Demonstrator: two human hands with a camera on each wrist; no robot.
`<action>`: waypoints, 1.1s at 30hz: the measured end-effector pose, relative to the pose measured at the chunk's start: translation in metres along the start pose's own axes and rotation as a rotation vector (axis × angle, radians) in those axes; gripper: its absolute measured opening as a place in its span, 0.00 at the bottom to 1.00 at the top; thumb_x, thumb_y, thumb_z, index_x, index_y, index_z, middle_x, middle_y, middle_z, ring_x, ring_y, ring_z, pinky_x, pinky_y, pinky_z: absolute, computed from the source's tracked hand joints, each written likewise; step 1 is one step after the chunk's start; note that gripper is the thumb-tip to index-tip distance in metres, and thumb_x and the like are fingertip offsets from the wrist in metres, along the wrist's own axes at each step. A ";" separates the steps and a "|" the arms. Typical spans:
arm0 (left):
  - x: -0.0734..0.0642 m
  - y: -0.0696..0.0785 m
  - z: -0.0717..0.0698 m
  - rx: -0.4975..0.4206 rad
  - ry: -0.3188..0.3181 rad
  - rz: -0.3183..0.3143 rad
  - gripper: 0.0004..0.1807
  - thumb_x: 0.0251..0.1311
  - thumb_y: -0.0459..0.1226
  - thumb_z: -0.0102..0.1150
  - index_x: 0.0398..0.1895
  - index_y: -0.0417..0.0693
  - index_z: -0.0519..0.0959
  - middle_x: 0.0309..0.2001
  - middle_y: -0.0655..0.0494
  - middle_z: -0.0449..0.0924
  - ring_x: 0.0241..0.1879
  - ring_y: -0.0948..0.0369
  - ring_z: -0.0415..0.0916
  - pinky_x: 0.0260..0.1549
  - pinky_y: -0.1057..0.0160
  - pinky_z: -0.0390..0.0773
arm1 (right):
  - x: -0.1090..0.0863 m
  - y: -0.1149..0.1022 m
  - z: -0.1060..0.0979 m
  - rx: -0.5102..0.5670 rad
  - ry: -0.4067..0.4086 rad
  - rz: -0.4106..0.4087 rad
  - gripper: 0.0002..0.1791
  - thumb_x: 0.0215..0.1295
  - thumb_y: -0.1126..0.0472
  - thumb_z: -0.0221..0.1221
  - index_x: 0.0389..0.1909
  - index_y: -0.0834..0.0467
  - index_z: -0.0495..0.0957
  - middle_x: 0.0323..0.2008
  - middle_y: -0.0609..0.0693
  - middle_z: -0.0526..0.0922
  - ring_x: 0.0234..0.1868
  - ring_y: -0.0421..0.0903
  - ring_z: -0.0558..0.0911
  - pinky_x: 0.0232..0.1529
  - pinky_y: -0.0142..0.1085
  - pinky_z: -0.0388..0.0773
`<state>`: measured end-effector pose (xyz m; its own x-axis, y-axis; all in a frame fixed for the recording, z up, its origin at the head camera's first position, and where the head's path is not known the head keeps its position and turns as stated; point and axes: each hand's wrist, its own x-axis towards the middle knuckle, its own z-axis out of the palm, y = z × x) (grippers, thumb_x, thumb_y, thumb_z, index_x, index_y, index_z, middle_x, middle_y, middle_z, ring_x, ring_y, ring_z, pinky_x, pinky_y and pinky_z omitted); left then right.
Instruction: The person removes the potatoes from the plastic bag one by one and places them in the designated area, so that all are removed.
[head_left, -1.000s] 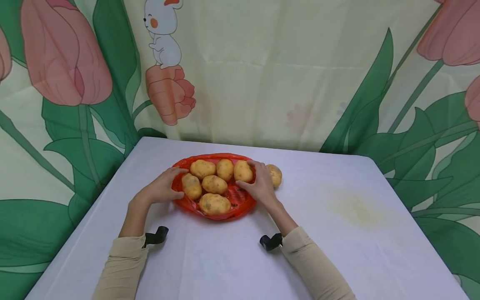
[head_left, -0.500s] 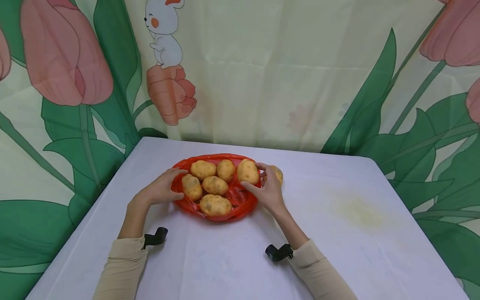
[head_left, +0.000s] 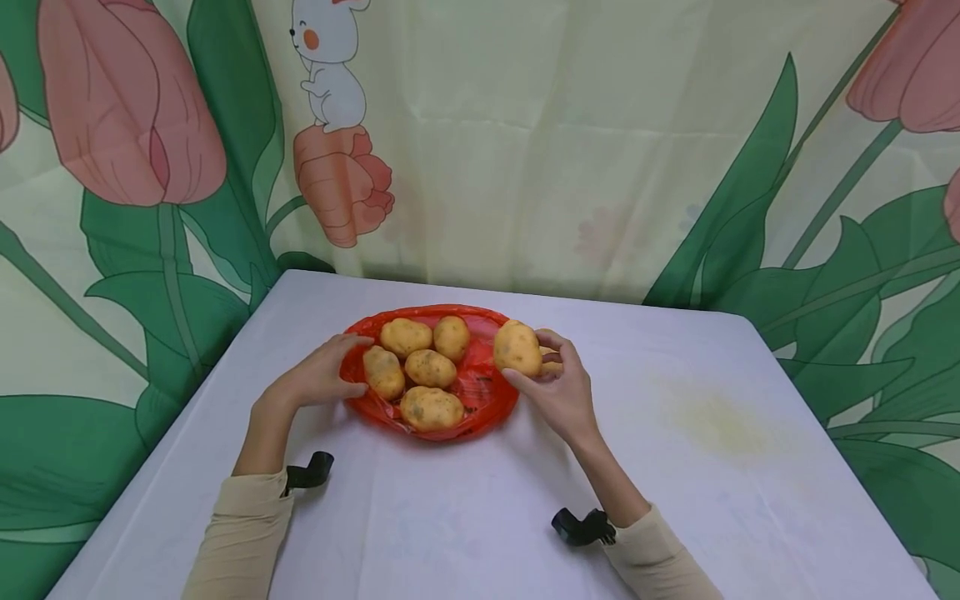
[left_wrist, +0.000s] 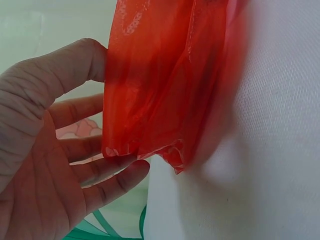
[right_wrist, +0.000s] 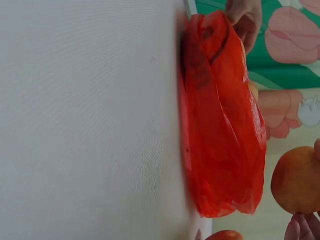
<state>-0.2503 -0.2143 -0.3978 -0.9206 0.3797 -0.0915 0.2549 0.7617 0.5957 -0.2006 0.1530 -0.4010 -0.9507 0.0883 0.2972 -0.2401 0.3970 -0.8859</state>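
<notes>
A red plastic bag point(head_left: 489, 408) lies spread wide at its mouth, with several potatoes point(head_left: 431, 369) inside. My left hand point(head_left: 324, 372) holds the bag's left edge; in the left wrist view its thumb point(left_wrist: 75, 62) and fingers reach round the red film point(left_wrist: 155, 85). My right hand point(head_left: 561, 393) grips one potato point(head_left: 517, 348) between thumb and fingers, raised at the bag's right rim. The right wrist view shows this potato point(right_wrist: 296, 180) apart from the bag point(right_wrist: 225, 135). Behind the right hand, another potato point(head_left: 550, 364) sits on the table, partly hidden by the fingers.
A white cloth covers the table point(head_left: 450, 517), with a faint yellowish stain point(head_left: 716, 425) on the right. Behind the table hangs a curtain point(head_left: 495, 150) printed with tulips, a rabbit and a carrot. Each wrist wears a small black camera point(head_left: 583, 527).
My right hand has lifted a potato from the bag's right side and carried it rightward to the rim. The left hand has stayed at the bag's left edge.
</notes>
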 end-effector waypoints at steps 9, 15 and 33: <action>0.002 0.005 -0.003 -0.009 -0.020 -0.022 0.41 0.59 0.39 0.70 0.74 0.39 0.63 0.73 0.32 0.60 0.73 0.35 0.54 0.67 0.30 0.64 | -0.005 0.006 -0.034 -0.092 0.084 0.074 0.43 0.54 0.47 0.76 0.68 0.55 0.67 0.64 0.47 0.75 0.55 0.44 0.73 0.43 0.31 0.76; 0.001 0.008 0.002 -0.029 -0.020 -0.027 0.42 0.59 0.38 0.71 0.74 0.39 0.63 0.73 0.32 0.59 0.73 0.35 0.54 0.66 0.30 0.65 | -0.003 0.019 -0.059 -0.125 0.126 0.135 0.45 0.56 0.47 0.75 0.70 0.58 0.66 0.67 0.51 0.73 0.56 0.46 0.72 0.42 0.23 0.73; -0.005 0.001 0.008 -0.042 0.059 0.015 0.42 0.59 0.37 0.70 0.75 0.39 0.62 0.74 0.29 0.56 0.73 0.33 0.53 0.65 0.27 0.63 | 0.022 0.067 -0.091 -0.151 0.021 0.428 0.46 0.65 0.48 0.70 0.75 0.62 0.57 0.73 0.60 0.64 0.69 0.59 0.67 0.67 0.52 0.68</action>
<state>-0.2431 -0.2106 -0.4032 -0.9329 0.3584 -0.0363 0.2571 0.7330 0.6298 -0.2199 0.2648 -0.4216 -0.9536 0.2913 -0.0757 0.2062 0.4491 -0.8694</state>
